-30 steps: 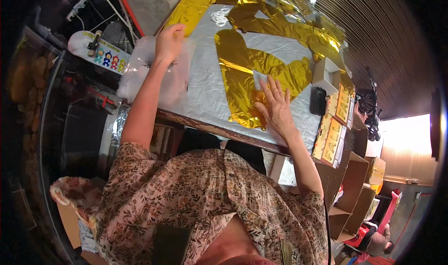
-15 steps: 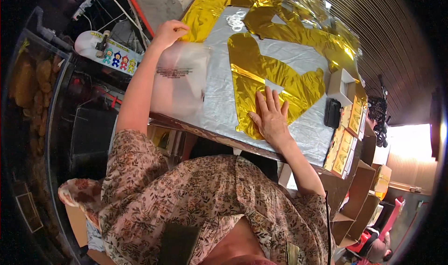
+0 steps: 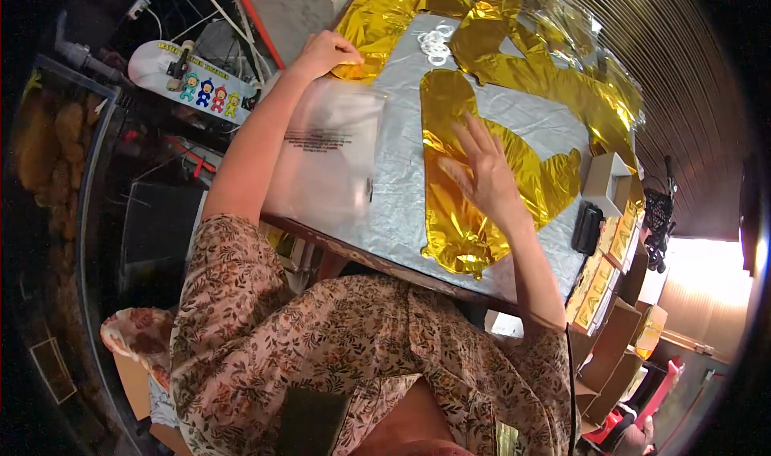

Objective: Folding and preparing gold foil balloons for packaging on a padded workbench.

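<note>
A flat, uninflated gold foil balloon (image 3: pixel 450 167) with rounded ends lies on the silvery sheet covering the table (image 3: pixel 393 191). Over its middle is my right hand (image 3: pixel 491 175), fingers spread, holding nothing; whether the palm touches the foil I cannot tell. At the far left, my left hand (image 3: pixel 325 53) is closed with bent fingertips at the lower edge of another gold foil piece (image 3: pixel 377 22); what they pinch, if anything, is hidden. Just below that hand lies a clear plastic bag (image 3: pixel 329 167) with small dark print.
White rings (image 3: pixel 434 44) lie in a small heap at the back. More gold foil (image 3: pixel 554 78) spreads across the far right. A white open box (image 3: pixel 608 183), a black case (image 3: pixel 588 229) and yellow boxes (image 3: pixel 598 283) line the right edge. A skateboard (image 3: pixel 189 82) stands left.
My right hand has lifted from the balloon's lower part and moved farther up over it. My left hand stays at the far foil's edge. The whole view has shifted slightly.
</note>
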Motion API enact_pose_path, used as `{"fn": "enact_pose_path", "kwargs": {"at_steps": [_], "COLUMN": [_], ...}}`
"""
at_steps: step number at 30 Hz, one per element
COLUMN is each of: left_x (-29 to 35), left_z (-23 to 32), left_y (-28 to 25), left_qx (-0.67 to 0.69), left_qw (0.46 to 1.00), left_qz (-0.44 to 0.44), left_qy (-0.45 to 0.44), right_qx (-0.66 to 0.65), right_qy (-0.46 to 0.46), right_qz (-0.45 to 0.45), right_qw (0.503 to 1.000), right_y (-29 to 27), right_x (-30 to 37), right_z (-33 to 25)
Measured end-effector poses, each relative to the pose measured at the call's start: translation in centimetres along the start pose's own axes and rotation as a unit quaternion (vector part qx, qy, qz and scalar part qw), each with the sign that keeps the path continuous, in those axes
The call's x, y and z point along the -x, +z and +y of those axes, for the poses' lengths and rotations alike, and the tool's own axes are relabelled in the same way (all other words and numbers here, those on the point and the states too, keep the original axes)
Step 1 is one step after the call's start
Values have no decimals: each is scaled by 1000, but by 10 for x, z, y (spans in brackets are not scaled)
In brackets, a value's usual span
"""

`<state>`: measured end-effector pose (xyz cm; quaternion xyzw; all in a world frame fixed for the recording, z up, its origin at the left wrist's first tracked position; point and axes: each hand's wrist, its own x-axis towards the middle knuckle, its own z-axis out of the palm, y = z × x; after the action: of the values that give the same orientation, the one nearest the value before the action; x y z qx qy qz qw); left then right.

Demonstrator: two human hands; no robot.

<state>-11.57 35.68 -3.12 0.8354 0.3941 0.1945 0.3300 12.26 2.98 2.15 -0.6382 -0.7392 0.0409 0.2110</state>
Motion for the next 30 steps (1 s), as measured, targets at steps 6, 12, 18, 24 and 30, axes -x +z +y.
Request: {"fn": "enact_pose_path", "kwargs": {"at_steps": [6, 12, 18, 24, 30], "left_x": [-14, -1, -2, -5, -20], "left_z": [-20, -22, -33, -9, 17], "left_y": [-6, -7, 4, 0, -9], "left_qx": [-21, 55, 18, -42, -30], "left_qw": [999, 998, 992, 999, 999], "left_qz": [-28, -19, 9, -3, -21], "left_qy": [-2, 32, 123, -8, -34], "right_qx": [-163, -118, -72, -40, -120], "right_qy": [12, -99, -121, -92, 24], "right_qz": [22, 32, 48, 16, -9], "right_qw": [986, 988, 989, 995, 992], "right_y": [39, 113, 134, 124, 104], "right_x": [-128, -190, -184, -191, -203], "right_z": [21, 40, 52, 49, 10]}}
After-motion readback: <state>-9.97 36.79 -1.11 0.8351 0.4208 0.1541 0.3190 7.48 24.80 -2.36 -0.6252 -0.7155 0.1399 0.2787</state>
